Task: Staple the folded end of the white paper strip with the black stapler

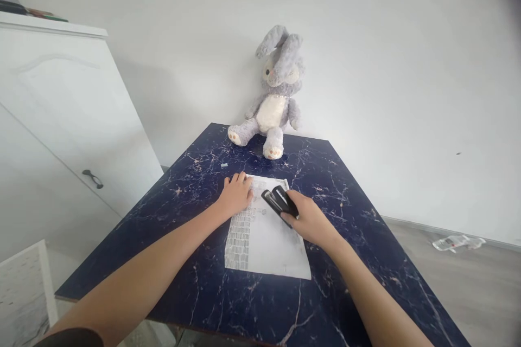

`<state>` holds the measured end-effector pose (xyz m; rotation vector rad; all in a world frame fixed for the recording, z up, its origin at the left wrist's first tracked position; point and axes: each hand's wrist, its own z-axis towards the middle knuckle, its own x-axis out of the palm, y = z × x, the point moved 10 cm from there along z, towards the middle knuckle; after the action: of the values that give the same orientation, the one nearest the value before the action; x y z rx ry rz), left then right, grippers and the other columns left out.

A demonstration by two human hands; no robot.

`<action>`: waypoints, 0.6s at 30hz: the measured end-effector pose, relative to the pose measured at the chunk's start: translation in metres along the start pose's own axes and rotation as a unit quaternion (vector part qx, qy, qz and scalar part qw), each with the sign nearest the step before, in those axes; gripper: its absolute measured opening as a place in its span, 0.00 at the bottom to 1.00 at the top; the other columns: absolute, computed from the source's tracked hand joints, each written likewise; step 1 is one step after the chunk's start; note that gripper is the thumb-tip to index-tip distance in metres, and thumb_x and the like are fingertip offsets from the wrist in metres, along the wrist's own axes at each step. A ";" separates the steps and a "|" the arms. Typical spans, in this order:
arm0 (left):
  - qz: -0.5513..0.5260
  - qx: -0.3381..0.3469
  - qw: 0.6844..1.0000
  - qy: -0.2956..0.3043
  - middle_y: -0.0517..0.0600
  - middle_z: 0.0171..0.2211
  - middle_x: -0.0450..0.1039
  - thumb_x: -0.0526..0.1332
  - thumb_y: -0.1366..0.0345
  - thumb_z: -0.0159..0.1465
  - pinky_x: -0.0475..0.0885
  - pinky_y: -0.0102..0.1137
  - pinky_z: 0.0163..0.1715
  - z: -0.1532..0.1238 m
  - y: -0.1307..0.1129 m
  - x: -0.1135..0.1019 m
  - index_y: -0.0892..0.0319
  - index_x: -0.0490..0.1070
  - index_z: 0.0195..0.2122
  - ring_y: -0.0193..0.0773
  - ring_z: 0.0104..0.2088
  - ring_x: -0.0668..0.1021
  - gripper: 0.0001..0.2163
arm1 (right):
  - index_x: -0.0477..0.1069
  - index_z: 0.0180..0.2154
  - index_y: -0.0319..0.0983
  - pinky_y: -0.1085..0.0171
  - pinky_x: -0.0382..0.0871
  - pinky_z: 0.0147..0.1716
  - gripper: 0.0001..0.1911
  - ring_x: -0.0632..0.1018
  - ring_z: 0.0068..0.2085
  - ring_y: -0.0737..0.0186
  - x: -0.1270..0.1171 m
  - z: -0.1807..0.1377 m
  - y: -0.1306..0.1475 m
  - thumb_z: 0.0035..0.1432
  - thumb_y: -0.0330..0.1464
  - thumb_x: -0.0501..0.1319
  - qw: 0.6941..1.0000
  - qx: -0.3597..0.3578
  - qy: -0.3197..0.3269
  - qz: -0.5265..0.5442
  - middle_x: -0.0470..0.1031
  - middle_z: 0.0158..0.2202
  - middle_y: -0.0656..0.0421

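Note:
A white sheet of paper (pixel 272 249) with a printed, brick-like pattern down its left side lies on the dark blue marbled table (pixel 179 260). My left hand (pixel 236 195) rests flat with fingers apart on the paper's upper left edge, partly on the table. In my right hand (pixel 307 216) is a black stapler (pixel 280 201), gripped from the right with its jaws apart and facing up and left. The stapler is over the upper right part of the sheet; whether it touches the paper I cannot tell.
A grey plush rabbit (pixel 274 108) sits at the table's far end against the white wall. A small pale scrap (pixel 224 165) lies left of its feet. On the left stands a white cabinet (pixel 73 119). A clear plastic item (pixel 458 243) lies on the floor at right.

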<state>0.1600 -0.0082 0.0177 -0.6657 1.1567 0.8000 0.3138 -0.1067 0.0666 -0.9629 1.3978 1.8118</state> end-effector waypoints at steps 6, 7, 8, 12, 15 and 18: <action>0.006 -0.015 1.000 -0.012 0.62 0.56 0.65 0.51 0.64 0.71 0.66 0.49 0.48 0.000 0.003 -0.003 0.59 0.68 0.54 0.55 0.53 0.68 0.14 | 0.71 0.50 0.39 0.59 0.67 0.44 0.15 0.76 0.45 0.52 0.005 0.012 -0.015 0.60 0.30 0.61 0.998 0.003 -0.063 0.022 0.77 0.44 0.53; 0.003 -0.012 1.000 -0.008 0.61 0.55 0.65 0.50 0.66 0.71 0.66 0.49 0.48 0.000 0.003 -0.003 0.58 0.68 0.54 0.54 0.53 0.69 0.14 | 0.71 0.49 0.39 0.58 0.67 0.44 0.15 0.76 0.46 0.52 0.008 0.013 -0.015 0.60 0.30 0.61 0.998 0.000 -0.060 0.020 0.77 0.44 0.53; -0.001 -0.011 1.000 -0.004 0.60 0.55 0.66 0.50 0.67 0.70 0.66 0.48 0.48 0.000 0.004 -0.003 0.58 0.68 0.54 0.53 0.53 0.69 0.14 | 0.72 0.49 0.39 0.59 0.67 0.44 0.14 0.76 0.45 0.52 0.011 0.013 -0.015 0.60 0.31 0.62 0.998 -0.003 -0.058 0.020 0.77 0.44 0.53; -0.013 -0.013 1.000 0.003 0.58 0.55 0.67 0.51 0.73 0.68 0.65 0.46 0.48 0.001 0.010 -0.003 0.55 0.68 0.54 0.51 0.53 0.69 0.16 | 0.73 0.48 0.39 0.59 0.68 0.44 0.14 0.77 0.45 0.54 0.019 0.015 -0.017 0.60 0.31 0.62 0.998 -0.005 -0.057 0.032 0.78 0.44 0.53; -0.016 -0.013 1.000 0.006 0.58 0.56 0.66 0.53 0.77 0.64 0.65 0.46 0.48 0.001 0.013 -0.001 0.55 0.67 0.55 0.50 0.53 0.69 0.19 | 0.73 0.49 0.40 0.60 0.69 0.44 0.15 0.77 0.44 0.55 0.021 0.015 -0.019 0.60 0.33 0.63 0.997 -0.013 -0.049 0.064 0.78 0.44 0.54; -0.027 -0.013 0.999 0.015 0.57 0.56 0.66 0.54 0.79 0.61 0.65 0.45 0.48 0.001 0.015 0.002 0.55 0.67 0.55 0.50 0.54 0.69 0.22 | 0.73 0.53 0.40 0.57 0.69 0.47 0.19 0.78 0.46 0.54 0.026 0.016 -0.027 0.62 0.39 0.63 0.988 -0.024 0.011 0.151 0.78 0.48 0.53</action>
<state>0.1484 0.0018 0.0150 -0.7290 1.1530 0.7630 0.3204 -0.0835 0.0336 -0.8318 1.5908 2.0667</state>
